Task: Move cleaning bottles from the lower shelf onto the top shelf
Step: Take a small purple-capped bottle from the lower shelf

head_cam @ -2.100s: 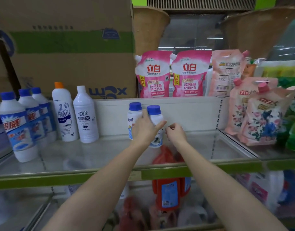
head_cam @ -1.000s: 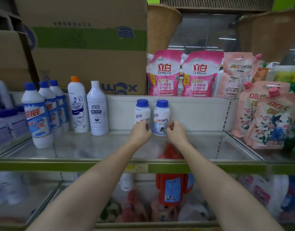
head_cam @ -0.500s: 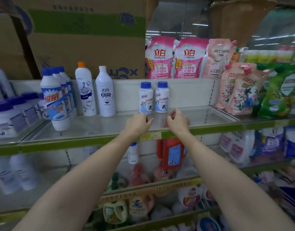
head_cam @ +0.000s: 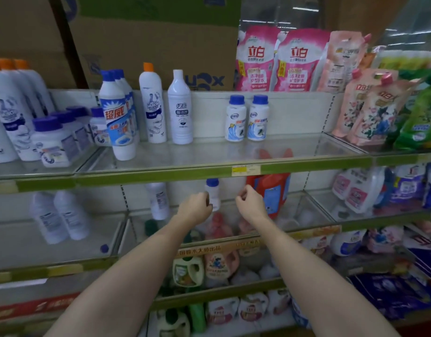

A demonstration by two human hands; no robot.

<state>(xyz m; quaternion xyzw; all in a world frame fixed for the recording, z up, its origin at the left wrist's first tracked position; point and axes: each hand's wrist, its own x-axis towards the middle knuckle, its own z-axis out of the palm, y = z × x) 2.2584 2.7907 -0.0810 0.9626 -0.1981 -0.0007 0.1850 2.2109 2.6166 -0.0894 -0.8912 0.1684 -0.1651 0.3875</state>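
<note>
While two small blue-capped bottles stand on the top shelf, both hands reach the lower shelf. Left hand, fingers curled, meets a third bottle; right hand is loosely curled, empty.

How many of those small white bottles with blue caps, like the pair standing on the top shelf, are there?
3. Two stand side by side at the back of the top shelf, left one and right one. A third stands on the lower shelf by the left hand. More may be hidden.
</note>
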